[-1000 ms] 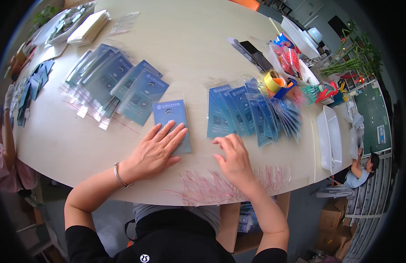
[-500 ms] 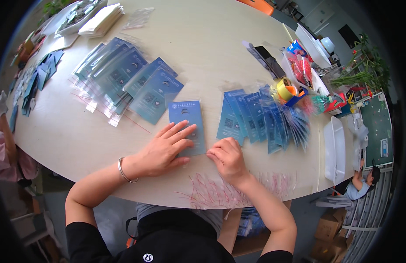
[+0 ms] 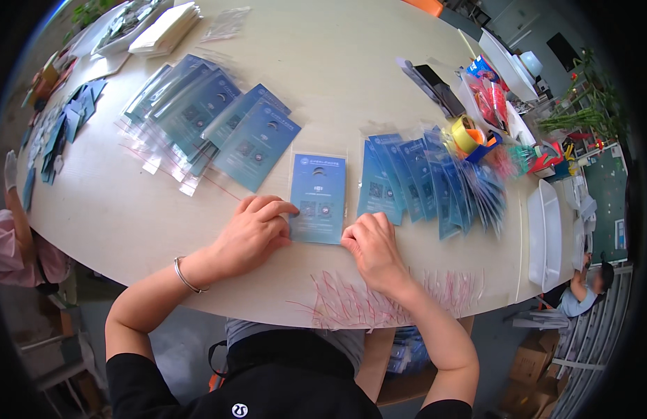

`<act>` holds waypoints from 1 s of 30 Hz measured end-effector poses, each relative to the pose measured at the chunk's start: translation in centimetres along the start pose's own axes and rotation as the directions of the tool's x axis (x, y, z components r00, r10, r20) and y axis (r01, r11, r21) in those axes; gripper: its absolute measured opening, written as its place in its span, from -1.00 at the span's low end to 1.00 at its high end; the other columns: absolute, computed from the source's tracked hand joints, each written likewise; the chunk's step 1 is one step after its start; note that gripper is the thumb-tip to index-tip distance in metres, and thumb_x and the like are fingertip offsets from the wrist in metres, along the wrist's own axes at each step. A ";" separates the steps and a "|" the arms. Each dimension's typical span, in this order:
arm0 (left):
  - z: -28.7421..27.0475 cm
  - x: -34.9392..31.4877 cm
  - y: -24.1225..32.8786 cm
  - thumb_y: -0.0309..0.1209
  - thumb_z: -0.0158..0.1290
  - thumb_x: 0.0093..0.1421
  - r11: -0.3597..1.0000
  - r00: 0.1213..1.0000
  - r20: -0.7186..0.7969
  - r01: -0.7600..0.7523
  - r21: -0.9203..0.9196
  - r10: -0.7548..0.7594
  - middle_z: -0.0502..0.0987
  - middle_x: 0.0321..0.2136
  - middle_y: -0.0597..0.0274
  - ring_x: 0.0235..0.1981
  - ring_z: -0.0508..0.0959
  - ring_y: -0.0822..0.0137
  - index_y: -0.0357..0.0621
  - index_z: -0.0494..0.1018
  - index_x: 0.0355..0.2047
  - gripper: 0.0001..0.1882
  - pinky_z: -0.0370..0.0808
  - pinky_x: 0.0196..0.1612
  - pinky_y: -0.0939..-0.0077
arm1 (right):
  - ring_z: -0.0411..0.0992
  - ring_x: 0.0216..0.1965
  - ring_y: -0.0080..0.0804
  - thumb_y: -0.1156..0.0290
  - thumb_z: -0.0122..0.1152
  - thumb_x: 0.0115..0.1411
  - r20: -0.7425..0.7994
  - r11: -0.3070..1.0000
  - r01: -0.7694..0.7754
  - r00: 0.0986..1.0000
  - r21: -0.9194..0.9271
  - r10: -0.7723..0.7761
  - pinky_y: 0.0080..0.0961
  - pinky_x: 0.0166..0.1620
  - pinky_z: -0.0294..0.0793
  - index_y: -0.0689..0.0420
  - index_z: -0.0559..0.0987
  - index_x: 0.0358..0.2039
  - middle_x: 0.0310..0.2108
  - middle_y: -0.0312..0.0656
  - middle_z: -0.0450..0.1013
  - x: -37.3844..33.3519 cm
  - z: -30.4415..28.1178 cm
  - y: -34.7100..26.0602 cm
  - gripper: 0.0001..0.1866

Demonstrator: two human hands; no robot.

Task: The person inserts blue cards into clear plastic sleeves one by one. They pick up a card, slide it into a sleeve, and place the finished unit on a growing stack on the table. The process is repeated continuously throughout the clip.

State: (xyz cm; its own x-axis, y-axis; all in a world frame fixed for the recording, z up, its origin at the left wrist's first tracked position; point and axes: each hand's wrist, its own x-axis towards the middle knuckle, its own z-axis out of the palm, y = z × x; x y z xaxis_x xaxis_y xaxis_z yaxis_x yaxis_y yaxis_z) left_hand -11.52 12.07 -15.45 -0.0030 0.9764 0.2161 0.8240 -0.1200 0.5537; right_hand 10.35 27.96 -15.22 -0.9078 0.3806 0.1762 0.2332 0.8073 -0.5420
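Observation:
A blue-green printed card (image 3: 318, 199) in a clear plastic sleeve lies flat on the table in front of me, with a small curved silvery piece near its top. My left hand (image 3: 257, 227) is at its lower left edge, fingers curled and pinching there, the index fingertip on the card. At the lower right corner, my right hand (image 3: 371, 244) is closed with thumb and fingers pinched on the sleeve's edge. Just left and beyond lies a fanned pile of sleeved cards (image 3: 257, 148). Another fan of sleeved cards (image 3: 379, 185) spreads to the right.
Loose red threads (image 3: 358, 300) lie along the near table edge. On the right stand a white tray (image 3: 545, 237), yellow tape (image 3: 466, 134) and a dark phone-like object (image 3: 439, 89). More cards (image 3: 69, 122) lie far left. Other people are at both sides.
My left hand has moved off the card's face to its left edge, its fingers now curled. The card shows uncovered, and my right hand stays at its lower right corner. The view has shifted slightly.

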 end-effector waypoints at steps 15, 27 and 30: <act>0.2 -0.4 1.7 -0.47 0.16 0.02 0.963 0.959 -0.122 0.240 -0.122 -0.255 0.43 -0.08 0.05 0.04 0.34 -0.05 -0.21 0.52 -0.53 -0.92 0.27 0.12 0.14 | 0.31 -0.11 -0.16 0.32 0.17 0.27 0.154 0.963 -0.222 0.957 -0.152 0.245 -0.20 0.03 0.29 0.19 0.60 -0.38 -0.27 -0.13 0.44 1.5 -1.1 -2.2 -0.79; 0.5 0.2 3.0 -0.51 0.10 0.04 0.991 0.980 -0.155 0.132 0.032 -0.125 0.42 0.02 0.03 0.09 0.36 0.01 -0.17 0.48 -0.02 -0.58 0.33 0.11 0.16 | 0.41 -0.24 -0.08 0.36 0.30 0.15 0.135 0.904 -0.413 0.895 -0.107 0.425 -0.22 -0.07 0.39 0.21 0.63 -0.43 -0.44 -0.07 0.52 2.3 -1.2 -2.7 -0.83; 1.1 -0.3 1.8 -0.45 -0.09 0.20 0.967 0.966 0.160 -0.222 0.125 0.201 0.29 0.27 -0.05 0.30 0.30 0.02 -0.27 0.35 0.19 -0.48 0.28 0.29 0.20 | 0.42 -0.26 -0.12 0.41 0.30 0.12 0.081 0.881 -0.470 0.877 -0.057 0.474 -0.21 -0.12 0.41 0.22 0.57 -0.45 -0.43 -0.09 0.51 2.4 -1.6 -3.5 -0.85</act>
State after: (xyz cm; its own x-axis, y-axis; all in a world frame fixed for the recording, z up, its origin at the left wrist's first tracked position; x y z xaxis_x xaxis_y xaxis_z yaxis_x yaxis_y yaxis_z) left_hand -9.43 11.74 -15.36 0.2534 0.9483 0.1912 0.8683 -0.3101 0.3872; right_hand 7.88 26.81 -11.61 -0.7137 0.6799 -0.1684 0.6524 0.5577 -0.5132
